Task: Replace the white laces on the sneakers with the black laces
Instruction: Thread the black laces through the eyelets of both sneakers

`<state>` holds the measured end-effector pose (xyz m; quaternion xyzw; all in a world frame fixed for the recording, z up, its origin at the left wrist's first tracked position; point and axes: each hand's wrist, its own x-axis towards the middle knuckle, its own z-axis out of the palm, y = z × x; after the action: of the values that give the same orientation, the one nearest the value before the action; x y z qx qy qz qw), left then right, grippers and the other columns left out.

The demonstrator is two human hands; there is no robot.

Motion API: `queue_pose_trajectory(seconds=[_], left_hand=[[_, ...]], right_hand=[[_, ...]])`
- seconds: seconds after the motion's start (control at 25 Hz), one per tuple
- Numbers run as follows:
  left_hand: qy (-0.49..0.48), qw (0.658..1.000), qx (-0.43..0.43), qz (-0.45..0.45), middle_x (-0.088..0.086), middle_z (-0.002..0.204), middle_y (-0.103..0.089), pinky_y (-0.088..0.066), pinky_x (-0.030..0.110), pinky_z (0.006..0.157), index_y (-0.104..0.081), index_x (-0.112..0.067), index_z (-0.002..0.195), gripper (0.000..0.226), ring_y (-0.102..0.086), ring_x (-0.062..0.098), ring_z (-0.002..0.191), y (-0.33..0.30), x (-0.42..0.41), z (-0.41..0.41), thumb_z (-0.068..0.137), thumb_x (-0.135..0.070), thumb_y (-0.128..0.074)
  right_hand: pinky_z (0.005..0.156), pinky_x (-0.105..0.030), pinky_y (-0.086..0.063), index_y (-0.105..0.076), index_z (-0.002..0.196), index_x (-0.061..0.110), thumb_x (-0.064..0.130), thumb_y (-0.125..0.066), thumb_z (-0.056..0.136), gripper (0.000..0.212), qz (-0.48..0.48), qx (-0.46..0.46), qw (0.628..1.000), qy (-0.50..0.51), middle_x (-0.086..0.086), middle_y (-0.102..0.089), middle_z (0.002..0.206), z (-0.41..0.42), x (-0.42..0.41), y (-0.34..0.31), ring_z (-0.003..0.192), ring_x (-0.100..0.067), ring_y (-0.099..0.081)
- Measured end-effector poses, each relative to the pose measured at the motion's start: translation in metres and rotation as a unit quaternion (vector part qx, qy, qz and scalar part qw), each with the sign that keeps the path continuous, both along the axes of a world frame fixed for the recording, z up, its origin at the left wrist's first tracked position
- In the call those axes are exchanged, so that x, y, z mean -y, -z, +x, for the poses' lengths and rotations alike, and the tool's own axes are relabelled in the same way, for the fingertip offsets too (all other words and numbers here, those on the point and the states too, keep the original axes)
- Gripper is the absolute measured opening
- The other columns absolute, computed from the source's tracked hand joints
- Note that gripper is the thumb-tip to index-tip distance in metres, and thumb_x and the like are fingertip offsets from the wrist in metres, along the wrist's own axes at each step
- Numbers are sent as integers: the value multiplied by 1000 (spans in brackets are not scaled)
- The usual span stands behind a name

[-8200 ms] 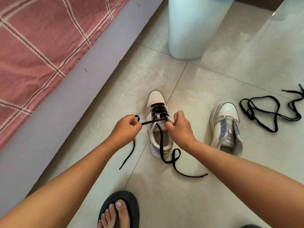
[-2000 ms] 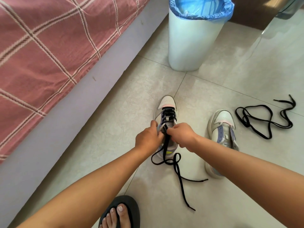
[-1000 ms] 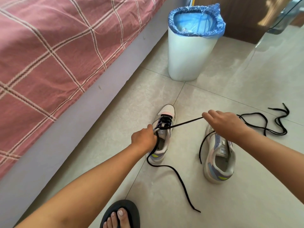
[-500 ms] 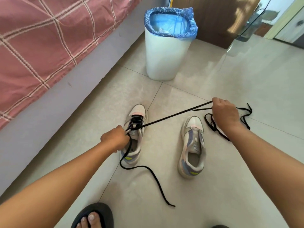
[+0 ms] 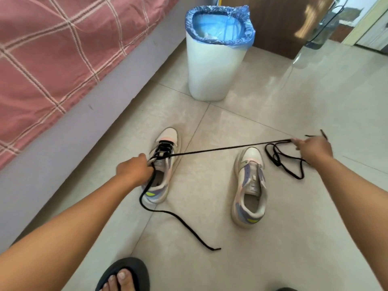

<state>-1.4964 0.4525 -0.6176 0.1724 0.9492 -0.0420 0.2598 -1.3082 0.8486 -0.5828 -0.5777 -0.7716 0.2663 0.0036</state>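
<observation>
Pink bedspread [image 5: 52, 49] with white checks. White bin [image 5: 214, 68], blue bag [image 5: 220, 22]. Beige floor tiles [image 5: 294, 101]. Black laces [image 5: 231, 147]. Pale sneakers [image 5: 249, 185] with lilac, pink, neon yellow patches. Black sandal [image 5: 128, 269].

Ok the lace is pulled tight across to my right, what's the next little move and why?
Probably bring the right hand back to the left sneaker and thread that end through the next eyelet. The black lace is already drawn taut from the shoe, which the left hand steadies, while its other end trails slack on the floor.
</observation>
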Motion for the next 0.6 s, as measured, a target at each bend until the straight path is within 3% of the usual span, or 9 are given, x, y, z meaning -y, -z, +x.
queue_pose_trajectory(seconds=[0.04, 0.12, 0.2, 0.32, 0.36, 0.52, 0.6], left_hand=[[11, 1000, -7, -5, 8, 106, -62, -36, 30, 66, -43, -13, 103, 19, -58, 28, 91, -1, -1, 3, 91, -28, -37], [17, 1000, -2, -10, 9, 112, -61, -35, 30, 69, -45, -12, 109, 24, -58, 29, 99, -3, -4, 9, 92, -27, -38], [13, 999, 34, -15, 7, 104, -63, -37, 28, 67, -48, -11, 107, 24, -61, 27, 93, -7, -3, 11, 91, -27, -40], [11, 988, 151, -19, -1, 67, -63, -40, 23, 54, -53, -10, 79, 21, -62, 18, 59, -19, -1, 3, 89, -25, -43], [19, 988, 156, -9, -1, 66, -60, -40, 23, 55, -50, -10, 74, 23, -60, 18, 57, -25, -2, -2, 90, -26, -43], [64, 989, 29, 128, -1, 91, -60, -36, 28, 63, -54, -22, 89, 11, -53, 20, 81, -36, -7, -4, 92, -30, -47], [72, 983, 45, 163, 0, 94, -63, -38, 28, 64, -60, -21, 88, 14, -55, 19, 83, -31, -10, 3, 92, -31, -51]], right_hand=[[46, -21, -37, -64, 87, 3, 38, -55, 93, 37, -99, -25, 994, 48, -9, -60, 69, -2, 5, 2, 62, -24, -55], [30, -10, -22, -52, 78, 9, 33, -43, 100, 33, -298, -96, 941, 125, 0, -43, 43, -12, 19, 8, 33, -10, -34], [30, -10, -18, -44, 72, 12, 23, -31, 103, 35, -410, -137, 891, 142, 3, -33, 40, -29, 38, 14, 28, -5, -23], [40, -16, -28, -46, 73, 8, 10, -31, 99, 31, -482, -129, 861, 102, -1, -33, 59, -54, 87, 15, 47, -8, -26], [46, -19, -29, -50, 73, 7, 13, -34, 99, 31, -491, -126, 858, 83, -2, -34, 62, -61, 105, 16, 51, -10, -27], [50, -20, -22, -62, 74, 10, 34, -41, 100, 41, -493, -79, 866, -43, 0, -34, 62, -84, 175, 22, 53, -10, -25], [47, -18, -29, -62, 78, 7, 25, -43, 100, 34, -520, -99, 847, -44, -2, -38, 65, -93, 201, 26, 55, -9, -28]])
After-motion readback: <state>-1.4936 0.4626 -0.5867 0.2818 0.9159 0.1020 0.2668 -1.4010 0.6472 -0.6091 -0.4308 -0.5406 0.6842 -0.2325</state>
